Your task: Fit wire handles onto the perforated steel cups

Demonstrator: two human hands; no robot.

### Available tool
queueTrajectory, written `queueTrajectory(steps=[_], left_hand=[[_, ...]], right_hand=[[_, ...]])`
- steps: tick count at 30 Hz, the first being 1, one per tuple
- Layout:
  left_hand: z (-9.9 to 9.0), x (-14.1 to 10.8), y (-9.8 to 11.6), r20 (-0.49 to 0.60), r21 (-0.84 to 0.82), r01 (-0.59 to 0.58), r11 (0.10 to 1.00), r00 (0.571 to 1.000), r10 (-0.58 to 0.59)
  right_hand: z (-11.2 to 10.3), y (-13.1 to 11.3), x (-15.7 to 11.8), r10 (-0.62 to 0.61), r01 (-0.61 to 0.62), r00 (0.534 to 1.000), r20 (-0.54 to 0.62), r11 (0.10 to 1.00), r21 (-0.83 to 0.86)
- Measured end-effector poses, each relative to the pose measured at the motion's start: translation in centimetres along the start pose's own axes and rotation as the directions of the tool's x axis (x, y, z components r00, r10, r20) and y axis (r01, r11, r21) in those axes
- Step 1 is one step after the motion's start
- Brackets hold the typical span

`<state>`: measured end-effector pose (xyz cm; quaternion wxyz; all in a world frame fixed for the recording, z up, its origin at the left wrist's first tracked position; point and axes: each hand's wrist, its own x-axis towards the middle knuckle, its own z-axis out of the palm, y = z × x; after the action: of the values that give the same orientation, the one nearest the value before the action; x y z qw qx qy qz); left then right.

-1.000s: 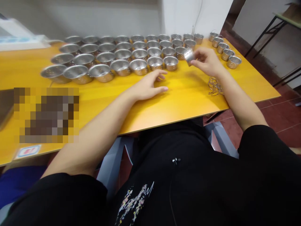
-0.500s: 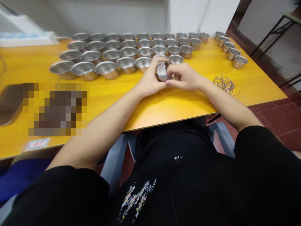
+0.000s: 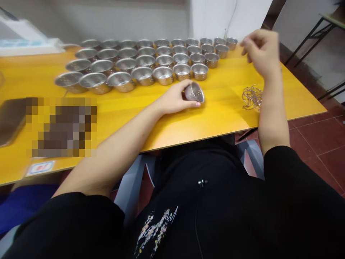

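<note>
Lying on its side above the tabletop, a small perforated metal cup (image 3: 194, 92) has its mouth turned right. My left hand (image 3: 176, 96) is closed around it, fingers behind and thumb along the lower rim. My right hand (image 3: 261, 52) is raised at the back right, its fingers curled and a little blurred; whether anything sits in them I cannot see. It blocks the view of the handled cups there. Below it is a tangle of thin bent metal wires (image 3: 251, 98), partly covered by my right forearm.
Rows of perforated metal cups (image 3: 121, 82) stand mouth-up along the back of the yellow table (image 3: 210, 120). On the left are a white power strip (image 3: 29, 47), a dark flat object (image 3: 12, 118) and a pixelated patch. The table's front edge runs close to my body.
My right hand has left the cup and swung up to the back right, over the handled cups. My left hand still holds the cup, whose mouth now faces right.
</note>
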<state>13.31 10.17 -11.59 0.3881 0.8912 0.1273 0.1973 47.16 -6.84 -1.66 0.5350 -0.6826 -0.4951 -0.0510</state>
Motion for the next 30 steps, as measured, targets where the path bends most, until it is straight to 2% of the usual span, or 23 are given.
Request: queueTrajectory(steps=[1,2,3,4,5,6,7,8,9,10,12,16,21,24,30], left_hand=[[0.0,0.0,-0.1,0.001,-0.004,0.003,1.0,1.0,-0.003],[0.1,0.1,-0.2,0.005,-0.008,0.006,1.0,1.0,-0.006],[0.1,0.1,-0.2,0.01,-0.01,0.008,1.0,1.0,-0.008],[0.1,0.1,-0.3,0.014,-0.008,0.009,1.0,1.0,-0.009],[0.1,0.2,-0.3,0.016,-0.003,0.01,1.0,1.0,-0.01],[0.1,0.2,-0.4,0.016,0.001,0.009,1.0,1.0,-0.009],[0.1,0.2,-0.4,0.017,0.004,0.008,1.0,1.0,-0.008],[0.0,0.2,-0.4,0.017,0.007,0.007,1.0,1.0,-0.007],[0.0,0.3,-0.5,0.016,0.009,0.004,1.0,1.0,-0.004],[0.0,0.3,-0.6,0.015,0.009,0.001,1.0,1.0,-0.001],[0.0,0.3,-0.7,0.014,0.006,-0.005,1.0,1.0,0.005],[-0.1,0.4,-1.1,0.024,0.014,-0.019,1.0,1.0,0.019],[-0.3,0.5,-1.0,0.03,0.039,-0.048,0.998,0.998,0.047],[-0.3,0.5,-0.8,0.038,0.045,-0.048,0.998,0.998,0.046],[-0.3,0.5,-0.6,0.047,0.05,-0.04,0.998,0.998,0.037]], right_hand=[[-1.4,0.1,-0.3,-0.055,0.057,0.998,-0.037,0.996,0.07],[-2.8,0.3,-0.8,-0.104,0.137,0.968,-0.227,0.982,0.132],[-4.4,0.5,-1.5,-0.171,0.239,0.93,-0.324,0.954,0.183],[-5.9,0.8,-2.3,-0.217,0.294,0.92,-0.325,0.933,0.209],[-7.3,1.1,-3.2,-0.212,0.283,0.923,-0.322,0.939,0.193],[-8.6,1.3,-4.1,-0.145,0.179,0.962,-0.233,0.975,0.134],[-9.7,1.5,-4.9,-0.024,0.031,0.991,-0.132,0.998,0.046],[-10.5,1.5,-5.6,0.1,-0.104,0.993,-0.068,0.992,-0.067],[-11.1,1.5,-6.1,0.23,-0.223,0.973,0.012,0.956,-0.192],[-11.3,1.4,-6.4,0.341,-0.308,0.938,0.064,0.903,-0.301],[-11.1,1.2,-6.5,0.472,-0.376,0.872,0.128,0.815,-0.442],[-9.4,1.8,-5.7,0.51,-0.366,0.842,0.175,0.779,-0.51],[-8.2,3.5,-5.2,0.579,-0.358,0.769,0.271,0.741,-0.568],[-8.1,3.8,-5.5,0.576,-0.328,0.758,0.304,0.741,-0.585],[-7.9,3.9,-5.7,0.51,-0.275,0.804,0.306,0.775,-0.57]])
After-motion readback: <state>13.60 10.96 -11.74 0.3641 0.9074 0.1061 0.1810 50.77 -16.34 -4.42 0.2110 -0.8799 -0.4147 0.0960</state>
